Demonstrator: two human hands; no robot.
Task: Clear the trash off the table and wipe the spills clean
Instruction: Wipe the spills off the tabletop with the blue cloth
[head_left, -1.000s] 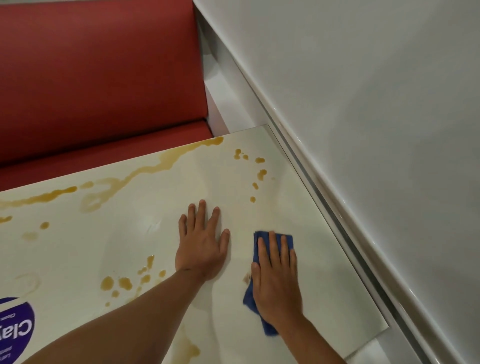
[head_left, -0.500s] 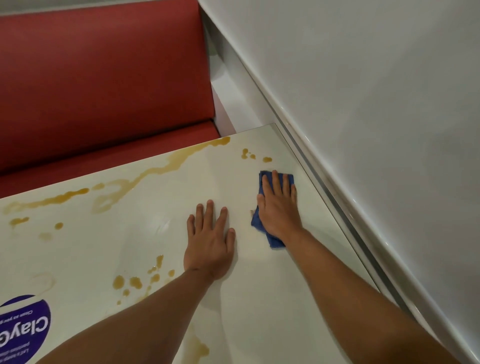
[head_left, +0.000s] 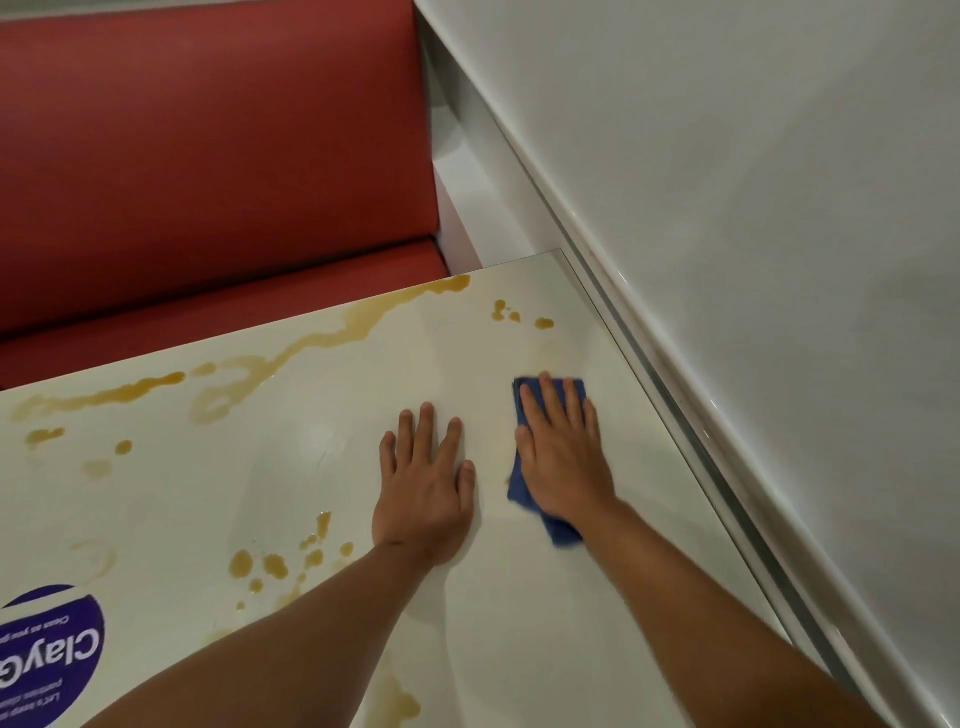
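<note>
The right hand (head_left: 563, 457) is pressing flat, fingers straight, on the blue cloth (head_left: 550, 525) near the table (head_left: 597, 649) edge; the left hand (head_left: 423, 493) is resting open, holding nothing. Brown spills (head_left: 358, 322) are probably still wet, so careless strokes risk smearing them onto the red seat (head_left: 208, 301).

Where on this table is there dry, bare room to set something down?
Dry patches: between the left hand and the long spill along the far edge, and near the right forearm toward the wall-side edge of the table. Crowded: droplets by the left wrist, spots beyond the blue cloth under the right hand.
</note>
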